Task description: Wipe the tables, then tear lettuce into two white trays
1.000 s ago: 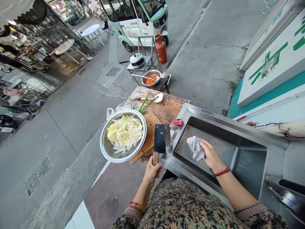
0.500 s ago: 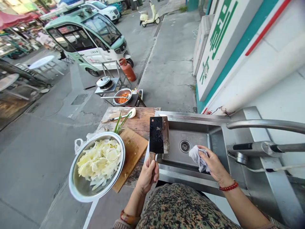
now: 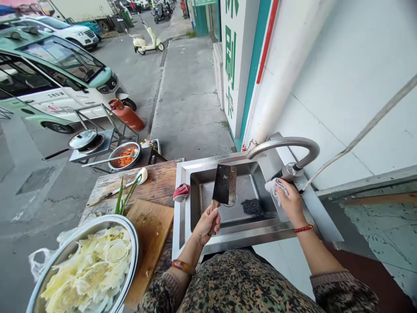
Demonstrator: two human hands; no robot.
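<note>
My left hand [image 3: 207,224] is closed round the wooden handle of a cleaver [image 3: 223,184], whose dark, wet blade points away from me over the sink [image 3: 182,217]. A pale cloth [image 3: 275,189] is bunched in the fingers of my right hand [image 3: 289,202], close to the base of the faucet [image 3: 286,145] at the sink's right side. On the basin floor lies a black scouring pad [image 3: 252,207]. The blade partly covers the drain. A red and grey cloth [image 3: 181,192] rests on the sink's left rim.
Left of the sink, a wooden table [image 3: 163,174] bears a cutting board [image 3: 150,226], green onion stalks [image 3: 120,195], a ladle [image 3: 141,176] and a metal bowl [image 3: 135,248] of sliced cabbage. Beyond stand a covered pan [image 3: 83,140], a bowl of carrots [image 3: 125,157] and a gas cylinder [image 3: 127,114].
The view has swung right. My right hand has carried the cloth from above the basin to beside the faucet base. The cleaver stays in my left hand; the scouring pad and red cloth now show.
</note>
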